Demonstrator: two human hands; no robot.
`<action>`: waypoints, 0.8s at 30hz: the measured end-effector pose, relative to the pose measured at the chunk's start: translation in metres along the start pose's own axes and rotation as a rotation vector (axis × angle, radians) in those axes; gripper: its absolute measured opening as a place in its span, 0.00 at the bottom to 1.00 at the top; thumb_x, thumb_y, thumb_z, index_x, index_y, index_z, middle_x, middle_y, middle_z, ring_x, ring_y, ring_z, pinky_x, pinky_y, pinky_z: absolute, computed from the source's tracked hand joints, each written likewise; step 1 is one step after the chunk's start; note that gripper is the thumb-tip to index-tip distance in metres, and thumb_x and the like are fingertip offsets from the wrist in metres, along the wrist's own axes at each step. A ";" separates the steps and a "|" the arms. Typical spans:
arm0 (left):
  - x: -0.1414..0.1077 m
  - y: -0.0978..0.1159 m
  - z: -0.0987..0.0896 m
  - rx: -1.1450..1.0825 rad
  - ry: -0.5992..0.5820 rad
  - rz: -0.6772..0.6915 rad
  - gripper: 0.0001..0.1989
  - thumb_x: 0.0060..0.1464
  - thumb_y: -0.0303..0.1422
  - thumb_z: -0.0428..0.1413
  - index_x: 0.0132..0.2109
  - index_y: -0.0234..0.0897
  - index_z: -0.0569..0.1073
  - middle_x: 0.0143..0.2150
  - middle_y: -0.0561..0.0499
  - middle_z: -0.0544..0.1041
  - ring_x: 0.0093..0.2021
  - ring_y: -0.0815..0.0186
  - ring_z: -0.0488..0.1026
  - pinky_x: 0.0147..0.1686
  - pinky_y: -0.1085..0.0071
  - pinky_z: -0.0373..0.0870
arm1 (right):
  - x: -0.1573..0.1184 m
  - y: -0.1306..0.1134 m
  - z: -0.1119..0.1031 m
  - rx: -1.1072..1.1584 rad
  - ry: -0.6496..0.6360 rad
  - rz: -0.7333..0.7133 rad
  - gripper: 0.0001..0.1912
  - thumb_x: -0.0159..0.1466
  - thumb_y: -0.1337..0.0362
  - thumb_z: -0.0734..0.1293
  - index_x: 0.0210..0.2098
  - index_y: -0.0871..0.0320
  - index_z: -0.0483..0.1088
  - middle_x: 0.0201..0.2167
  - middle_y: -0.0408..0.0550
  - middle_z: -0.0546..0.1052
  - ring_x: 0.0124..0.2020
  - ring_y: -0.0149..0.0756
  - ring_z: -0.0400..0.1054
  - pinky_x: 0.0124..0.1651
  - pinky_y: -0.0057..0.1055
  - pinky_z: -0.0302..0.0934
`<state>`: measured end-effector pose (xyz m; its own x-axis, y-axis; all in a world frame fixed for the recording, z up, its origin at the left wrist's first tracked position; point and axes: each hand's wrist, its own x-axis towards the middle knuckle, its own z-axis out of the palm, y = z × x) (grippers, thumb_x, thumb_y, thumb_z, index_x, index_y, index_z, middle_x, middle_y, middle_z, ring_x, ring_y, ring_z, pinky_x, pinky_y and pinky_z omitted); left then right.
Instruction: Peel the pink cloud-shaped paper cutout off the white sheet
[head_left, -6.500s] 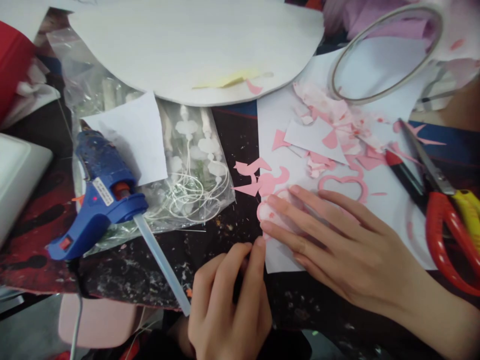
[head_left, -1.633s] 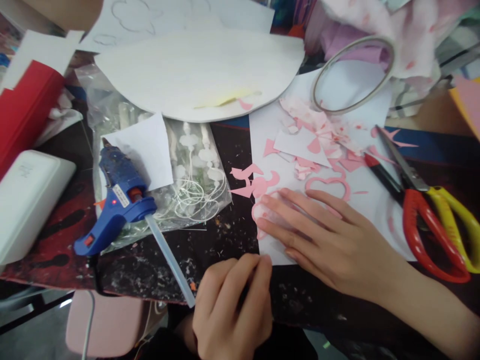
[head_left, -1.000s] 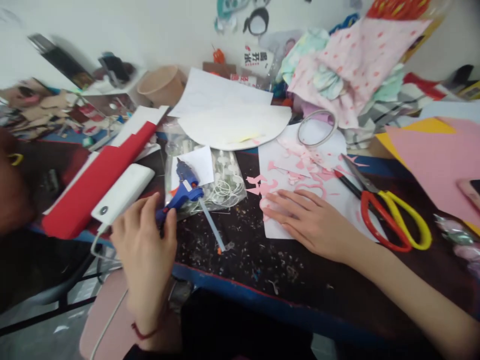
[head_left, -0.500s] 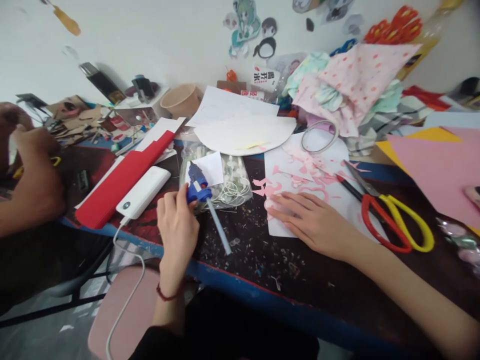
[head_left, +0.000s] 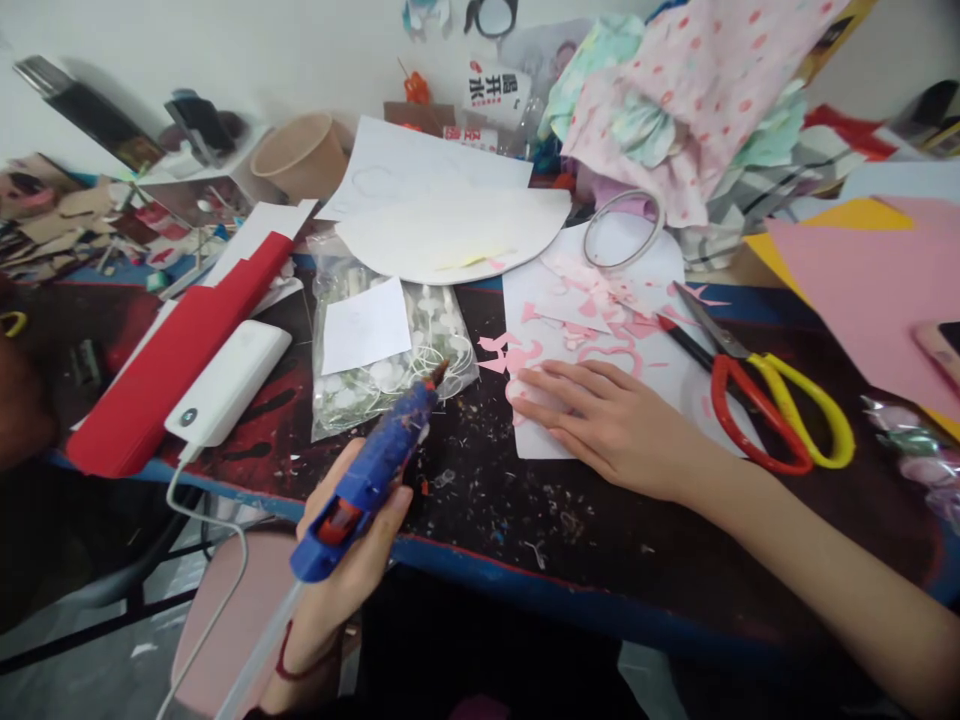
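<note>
My left hand [head_left: 360, 560] is wrapped round a blue hot glue gun [head_left: 367, 475], held above the table's front edge. Its dark nozzle points up and to the right, and a pale glue stick [head_left: 259, 650] sticks out of the back end. My right hand [head_left: 607, 425] lies flat with its fingers stretched out over a white sheet [head_left: 536, 440]. Pink paper cutouts [head_left: 521, 352] show at its fingertips, partly hidden under them. Several pink scraps [head_left: 600, 295] lie on the sheet beyond. Scissors [head_left: 757, 390] with red and yellow handles rest to the right of this hand.
A bag of white-headed stems [head_left: 442, 310], a white power bank [head_left: 229, 385] with its cable and red folded paper [head_left: 180, 370] lie to the left. A silver ring [head_left: 624, 230] and a rounded white board [head_left: 457, 235] are farther back. Another person's arm [head_left: 26, 400] is at far left.
My left hand has lifted the glue gun off the bag, bringing it nearer and turning its nozzle rightward. My right hand stays on the sheet. The view has shifted slightly.
</note>
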<state>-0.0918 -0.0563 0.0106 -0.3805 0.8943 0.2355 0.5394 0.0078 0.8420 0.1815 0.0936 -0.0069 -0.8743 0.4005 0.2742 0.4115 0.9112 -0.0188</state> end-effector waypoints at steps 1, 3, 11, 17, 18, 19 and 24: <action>-0.001 0.004 0.005 -0.055 -0.010 -0.030 0.12 0.61 0.39 0.60 0.49 0.40 0.76 0.34 0.51 0.75 0.35 0.63 0.74 0.40 0.64 0.75 | 0.000 0.000 0.000 0.000 0.001 0.000 0.23 0.74 0.63 0.58 0.67 0.54 0.65 0.69 0.51 0.67 0.65 0.51 0.67 0.62 0.51 0.63; -0.002 0.013 0.016 -0.199 -0.033 -0.043 0.12 0.66 0.38 0.55 0.54 0.41 0.74 0.30 0.54 0.72 0.33 0.67 0.72 0.44 0.65 0.73 | 0.001 0.000 0.000 0.000 0.004 -0.002 0.23 0.74 0.63 0.58 0.66 0.54 0.65 0.69 0.52 0.67 0.64 0.51 0.67 0.62 0.51 0.63; 0.008 0.036 0.042 -0.849 -0.326 -0.287 0.13 0.70 0.39 0.50 0.56 0.41 0.71 0.29 0.59 0.64 0.26 0.75 0.62 0.64 0.44 0.66 | 0.001 -0.001 -0.002 0.008 0.011 0.006 0.22 0.74 0.63 0.58 0.65 0.55 0.67 0.68 0.53 0.68 0.65 0.53 0.67 0.61 0.51 0.64; 0.020 0.036 0.051 -1.047 -0.362 -0.400 0.12 0.71 0.37 0.49 0.55 0.39 0.72 0.29 0.59 0.66 0.26 0.77 0.64 0.68 0.39 0.59 | 0.002 0.000 -0.002 0.008 0.018 -0.006 0.22 0.74 0.63 0.59 0.66 0.56 0.67 0.68 0.53 0.69 0.64 0.53 0.67 0.60 0.50 0.64; 0.021 0.036 0.051 -1.047 -0.354 -0.393 0.12 0.70 0.36 0.50 0.55 0.39 0.72 0.30 0.59 0.66 0.26 0.77 0.64 0.68 0.40 0.60 | 0.002 0.000 -0.002 0.008 0.018 -0.008 0.23 0.74 0.63 0.59 0.66 0.56 0.66 0.68 0.53 0.69 0.64 0.53 0.67 0.60 0.50 0.64; 0.021 0.036 0.051 -1.038 -0.344 -0.381 0.12 0.70 0.36 0.50 0.55 0.39 0.72 0.29 0.59 0.66 0.26 0.77 0.63 0.68 0.40 0.61 | 0.002 0.000 -0.002 0.008 0.017 -0.009 0.23 0.74 0.63 0.59 0.66 0.56 0.66 0.68 0.53 0.68 0.64 0.53 0.67 0.60 0.50 0.64; 0.020 0.037 0.048 -0.834 -0.224 -0.183 0.11 0.69 0.34 0.52 0.55 0.39 0.72 0.27 0.60 0.64 0.25 0.75 0.62 0.60 0.52 0.69 | 0.002 0.000 -0.003 0.006 0.019 -0.005 0.22 0.74 0.63 0.59 0.66 0.56 0.66 0.68 0.53 0.69 0.63 0.52 0.68 0.60 0.50 0.64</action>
<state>-0.0433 -0.0168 0.0236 -0.2036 0.9784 0.0358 -0.2731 -0.0918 0.9576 0.1801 0.0942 -0.0033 -0.8713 0.3940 0.2927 0.4054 0.9139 -0.0235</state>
